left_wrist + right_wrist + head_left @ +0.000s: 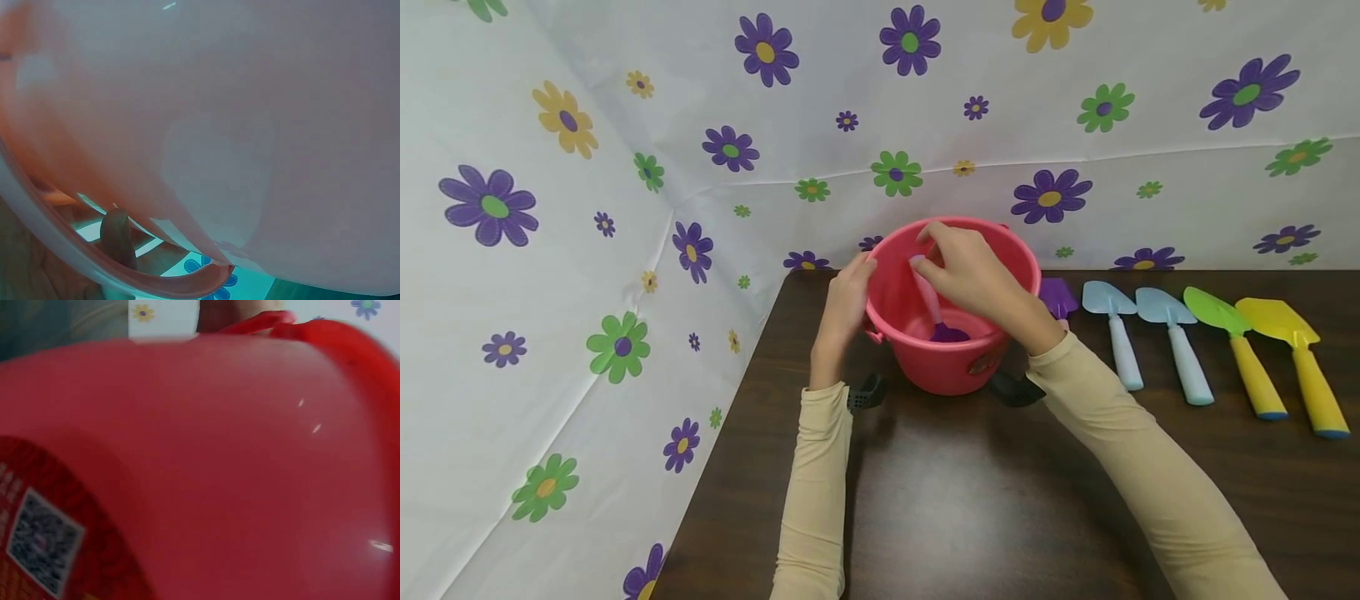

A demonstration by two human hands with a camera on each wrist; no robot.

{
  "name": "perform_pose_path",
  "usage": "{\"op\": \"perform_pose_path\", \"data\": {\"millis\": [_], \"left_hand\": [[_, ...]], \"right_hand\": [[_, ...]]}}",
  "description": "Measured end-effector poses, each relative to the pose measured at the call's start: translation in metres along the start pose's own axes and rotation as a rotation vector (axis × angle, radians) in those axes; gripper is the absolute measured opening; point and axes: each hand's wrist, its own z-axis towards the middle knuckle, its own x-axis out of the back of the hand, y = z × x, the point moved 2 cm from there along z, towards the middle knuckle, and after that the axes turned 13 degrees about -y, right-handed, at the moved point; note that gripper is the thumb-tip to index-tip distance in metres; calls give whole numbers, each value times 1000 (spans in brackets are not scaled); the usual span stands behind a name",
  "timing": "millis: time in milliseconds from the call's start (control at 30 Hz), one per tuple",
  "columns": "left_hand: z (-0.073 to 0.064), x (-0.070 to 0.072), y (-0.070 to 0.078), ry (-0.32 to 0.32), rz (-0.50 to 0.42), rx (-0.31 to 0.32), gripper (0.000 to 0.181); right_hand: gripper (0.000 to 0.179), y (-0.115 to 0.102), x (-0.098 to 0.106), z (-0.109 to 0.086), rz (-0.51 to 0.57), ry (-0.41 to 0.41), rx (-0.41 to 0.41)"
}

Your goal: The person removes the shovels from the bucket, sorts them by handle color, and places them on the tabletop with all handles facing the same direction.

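A pink bucket (943, 362) stands upright on the dark table, its side filling both wrist views. My left hand (847, 300) grips its left rim, with a fingertip (117, 234) showing beside the curved bucket handle (75, 262) in the left wrist view. A toy trowel (928, 292) with a pink handle and purple blade leans inside the bucket, blade down. Over the bucket, my right hand (966, 262) has its thumb by the end of the trowel's handle, the fingers bent above and apart from it.
Right of the bucket lie a purple trowel (1058, 298), two light blue trowels (1123, 350) (1186, 362), a green trowel (1243, 358) with a yellow handle, and a yellow trowel (1311, 375). A flower-printed white sheet (835, 83) hangs behind and left of the table (955, 500).
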Motion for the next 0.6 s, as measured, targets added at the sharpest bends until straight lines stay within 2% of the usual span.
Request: {"op": "perform_pose_path", "data": {"millis": [300,600], "left_hand": [[0,1,3,5,18,3,45],[-1,0,3,3,11,1,44]], "right_hand": [[34,8,-7,15,-29,-62,-5],[44,13,-10,25,-69,-165,-35]]}}
